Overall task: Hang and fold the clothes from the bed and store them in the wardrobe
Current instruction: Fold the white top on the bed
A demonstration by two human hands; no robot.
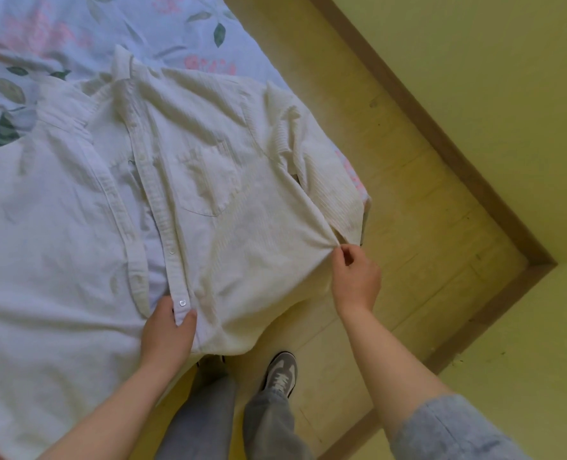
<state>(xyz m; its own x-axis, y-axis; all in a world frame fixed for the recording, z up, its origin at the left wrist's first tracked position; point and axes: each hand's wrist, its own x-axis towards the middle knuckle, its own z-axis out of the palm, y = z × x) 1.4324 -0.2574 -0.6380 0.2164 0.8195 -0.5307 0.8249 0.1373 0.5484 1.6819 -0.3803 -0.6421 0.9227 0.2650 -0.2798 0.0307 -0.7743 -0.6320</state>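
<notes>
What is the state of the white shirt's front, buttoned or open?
Open: the front edges of the white shirt lie apart, a gap between them.

white button-up shirt [209,180] lies unbuttoned on the floral bed [76,28]; left grip [167,330] pinches its button placket, right grip [355,277] pinches its side edge.

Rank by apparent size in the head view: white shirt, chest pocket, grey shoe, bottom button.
1. white shirt
2. chest pocket
3. grey shoe (farther off, so unsure against the pocket)
4. bottom button
</notes>
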